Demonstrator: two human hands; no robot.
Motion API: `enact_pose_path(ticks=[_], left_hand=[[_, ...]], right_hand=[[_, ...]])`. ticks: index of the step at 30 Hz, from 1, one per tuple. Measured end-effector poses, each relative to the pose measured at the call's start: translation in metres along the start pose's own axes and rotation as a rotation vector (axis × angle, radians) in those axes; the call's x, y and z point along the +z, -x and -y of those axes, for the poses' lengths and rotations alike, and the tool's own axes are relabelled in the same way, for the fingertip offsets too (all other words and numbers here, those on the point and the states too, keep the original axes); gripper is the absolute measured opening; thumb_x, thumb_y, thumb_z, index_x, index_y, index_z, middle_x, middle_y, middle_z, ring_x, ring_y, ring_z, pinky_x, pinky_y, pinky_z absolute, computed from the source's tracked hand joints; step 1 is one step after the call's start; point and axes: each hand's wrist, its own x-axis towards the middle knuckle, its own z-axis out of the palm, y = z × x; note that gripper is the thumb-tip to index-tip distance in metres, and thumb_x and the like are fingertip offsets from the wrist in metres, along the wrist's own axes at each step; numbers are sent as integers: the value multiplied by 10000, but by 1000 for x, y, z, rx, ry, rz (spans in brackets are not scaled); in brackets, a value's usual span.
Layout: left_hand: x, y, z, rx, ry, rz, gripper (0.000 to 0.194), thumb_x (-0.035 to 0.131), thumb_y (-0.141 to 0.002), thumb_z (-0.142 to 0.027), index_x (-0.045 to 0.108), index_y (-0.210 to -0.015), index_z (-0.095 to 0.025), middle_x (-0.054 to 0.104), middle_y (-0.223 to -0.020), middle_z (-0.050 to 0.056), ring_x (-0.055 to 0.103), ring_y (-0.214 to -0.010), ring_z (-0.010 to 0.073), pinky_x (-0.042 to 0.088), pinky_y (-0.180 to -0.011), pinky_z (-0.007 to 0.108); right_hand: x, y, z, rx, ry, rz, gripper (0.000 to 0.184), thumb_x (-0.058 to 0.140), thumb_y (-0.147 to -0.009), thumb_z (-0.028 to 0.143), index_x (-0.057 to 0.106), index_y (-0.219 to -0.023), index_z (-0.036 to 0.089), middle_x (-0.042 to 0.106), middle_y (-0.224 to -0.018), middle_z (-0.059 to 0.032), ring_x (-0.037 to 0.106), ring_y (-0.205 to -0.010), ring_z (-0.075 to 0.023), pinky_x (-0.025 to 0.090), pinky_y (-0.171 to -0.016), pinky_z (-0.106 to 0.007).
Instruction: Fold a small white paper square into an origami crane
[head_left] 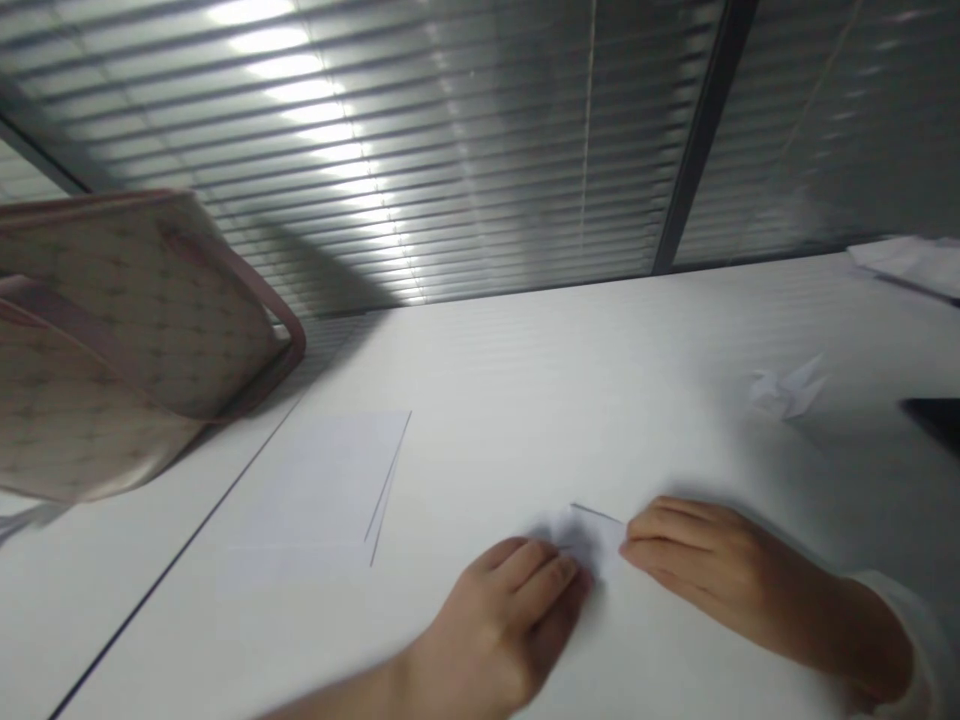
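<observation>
A small piece of folded white paper [589,535] lies on the white table [525,400], slightly blurred. My left hand [502,620] presses on its near side with the fingertips. My right hand [720,570] comes in from the right in a white sleeve, and its fingertips meet the paper's right edge. Up and to the right of my hands sits a white origami crane [787,392]. A thin stack of white paper sheets [315,495] lies to the left of my hands, with its edges slightly fanned.
A beige patterned bag with a pink trim [127,340] hangs into the view at the left, over the table. A dark seam [180,540] runs across the tabletop. Loose papers [911,265] and a dark object [934,420] lie at the right. Slatted window blinds [375,150] stand behind.
</observation>
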Motion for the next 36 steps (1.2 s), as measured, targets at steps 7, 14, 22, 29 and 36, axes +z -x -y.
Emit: enact_pose_path(ticks=[7,14,22,29,36], left_hand=[[8,4,-1,-246,130,-40,156,536,-884,-120,631,-1008,-127,688,-908,67,604,-794,205,546,-667,327],[3,-8,-7,-619,447,18,179,494,-869,-76,628,-906,-188,627,-914,47,589,-854,181,511,-752,297],[6,-10,-2,-834,599,30,84,554,-887,-205,607,-824,-186,543,-929,37,553,-881,153,464,-808,266],[8,-15,-3,-872,567,40,134,557,-872,-186,555,-738,-173,522,-898,38,531,-845,157,459,-775,281],[7,-17,1,-897,555,81,182,575,-852,-191,532,-676,-170,508,-880,36,527,-812,155,467,-751,289]], right_hand=[[10,-3,1,135,-144,-105,85,525,-911,196,607,-930,207,615,-914,-21,564,-872,-169,470,-775,-323],[13,-8,7,255,-236,-145,118,465,-935,151,561,-895,209,573,-891,-12,550,-849,-148,453,-758,-296],[12,-11,13,390,-233,-131,114,457,-926,139,538,-887,208,521,-913,-28,538,-868,-160,460,-785,-322],[14,-13,18,463,-166,-212,127,505,-873,94,521,-835,213,490,-910,-30,521,-899,-168,455,-798,-323],[16,-13,18,479,-166,-262,160,553,-828,68,499,-791,213,481,-872,-20,511,-845,-159,447,-747,-302]])
